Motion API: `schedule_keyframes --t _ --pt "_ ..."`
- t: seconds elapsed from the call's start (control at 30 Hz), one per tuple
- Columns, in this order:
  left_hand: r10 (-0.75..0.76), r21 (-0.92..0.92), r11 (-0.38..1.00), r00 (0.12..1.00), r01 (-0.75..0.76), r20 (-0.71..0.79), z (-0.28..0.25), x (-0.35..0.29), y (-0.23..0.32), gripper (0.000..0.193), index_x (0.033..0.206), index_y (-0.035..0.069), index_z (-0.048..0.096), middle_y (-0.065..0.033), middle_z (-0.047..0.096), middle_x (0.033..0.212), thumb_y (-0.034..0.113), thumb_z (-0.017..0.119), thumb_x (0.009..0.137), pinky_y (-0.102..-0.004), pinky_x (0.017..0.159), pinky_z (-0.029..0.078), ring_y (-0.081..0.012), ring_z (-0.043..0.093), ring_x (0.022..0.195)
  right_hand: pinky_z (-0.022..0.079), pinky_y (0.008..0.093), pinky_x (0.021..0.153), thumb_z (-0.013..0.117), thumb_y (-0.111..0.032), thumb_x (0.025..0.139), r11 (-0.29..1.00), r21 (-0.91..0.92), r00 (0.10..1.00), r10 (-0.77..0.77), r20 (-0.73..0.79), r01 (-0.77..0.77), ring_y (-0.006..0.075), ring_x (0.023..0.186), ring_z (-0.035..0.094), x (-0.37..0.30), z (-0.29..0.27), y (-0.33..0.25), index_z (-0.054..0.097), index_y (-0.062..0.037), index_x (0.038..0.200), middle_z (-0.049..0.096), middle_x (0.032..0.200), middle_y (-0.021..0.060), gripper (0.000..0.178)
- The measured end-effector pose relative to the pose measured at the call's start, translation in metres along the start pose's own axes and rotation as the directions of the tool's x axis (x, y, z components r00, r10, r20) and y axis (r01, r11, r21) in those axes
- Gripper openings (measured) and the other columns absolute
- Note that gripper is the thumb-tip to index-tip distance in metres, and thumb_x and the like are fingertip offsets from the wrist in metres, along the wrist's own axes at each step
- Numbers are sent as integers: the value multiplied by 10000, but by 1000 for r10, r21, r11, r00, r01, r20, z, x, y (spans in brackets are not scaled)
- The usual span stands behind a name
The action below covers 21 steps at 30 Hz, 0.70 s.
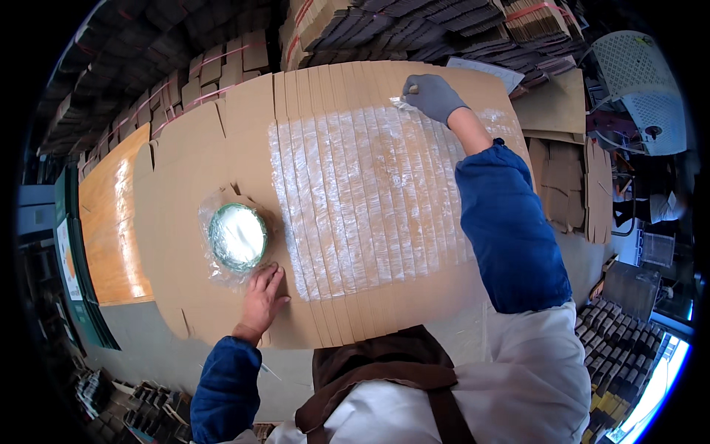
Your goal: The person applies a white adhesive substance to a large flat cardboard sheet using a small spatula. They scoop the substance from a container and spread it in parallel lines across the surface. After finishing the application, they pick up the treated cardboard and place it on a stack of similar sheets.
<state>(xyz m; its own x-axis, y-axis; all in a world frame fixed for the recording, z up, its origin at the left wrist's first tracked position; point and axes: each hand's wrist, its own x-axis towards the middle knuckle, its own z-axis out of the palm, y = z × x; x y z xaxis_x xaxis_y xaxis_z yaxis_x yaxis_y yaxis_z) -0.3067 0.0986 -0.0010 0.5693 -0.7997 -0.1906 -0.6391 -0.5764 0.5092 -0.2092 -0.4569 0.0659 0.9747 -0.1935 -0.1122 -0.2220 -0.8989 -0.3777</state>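
Note:
Overlapping cardboard sheets (244, 111) are fanned out in front of me, their exposed strips forming a wide band with a wet, whitish, glossy coating (362, 192). Near the band's far right end, my right hand (434, 96), in a grey glove, is closed on a small tool whose whitish end (401, 103) shows at the coated strips; its kind is mostly hidden. My bare left hand (261, 297) rests on the cardboard with fingers stretched out, left of the band. Just beyond its fingertips stands a round green-rimmed tub (237, 237) with shiny white contents, on crumpled clear plastic (209, 214).
A varnished wooden board (115, 222) shows at the left under the cardboard. Tied stacks of cardboard (399, 33) rise along the far side. A pale perforated plastic basket (640, 89) stands at the far right, with folded cardboard (566, 185) nearer.

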Motion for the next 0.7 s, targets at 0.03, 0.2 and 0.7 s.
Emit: schedule_keyframes --t 0.03,0.2,0.7 --pt "5 0 1000 1000 -5 -3 1 1 1 767 1370 61 508 -122 469 1400 160 817 675 -423 1123 348 -342 418 1304 506 442 845 610 -226 850 999 -27 1000 -22 -7 22 364 961 642 -3 4 -2 685 -109 944 691 997 170 168" --pt "12 6 1000 1000 -12 18 3 5 2 788 1383 69 500 -124 461 1406 164 822 671 -426 1119 354 -347 416 1300 507 447 832 578 -174 867 989 -111 995 95 -12 -96 370 955 640 -34 4 73 664 -110 976 686 999 166 153" --pt "-49 89 995 996 42 69 1 -4 10 787 1417 44 443 -150 413 1442 119 792 716 -423 1105 361 -364 403 1311 508 422 837 605 -145 898 993 99 947 97 -305 -70 363 965 636 -116 20 46 639 -94 996 670 1047 163 116"
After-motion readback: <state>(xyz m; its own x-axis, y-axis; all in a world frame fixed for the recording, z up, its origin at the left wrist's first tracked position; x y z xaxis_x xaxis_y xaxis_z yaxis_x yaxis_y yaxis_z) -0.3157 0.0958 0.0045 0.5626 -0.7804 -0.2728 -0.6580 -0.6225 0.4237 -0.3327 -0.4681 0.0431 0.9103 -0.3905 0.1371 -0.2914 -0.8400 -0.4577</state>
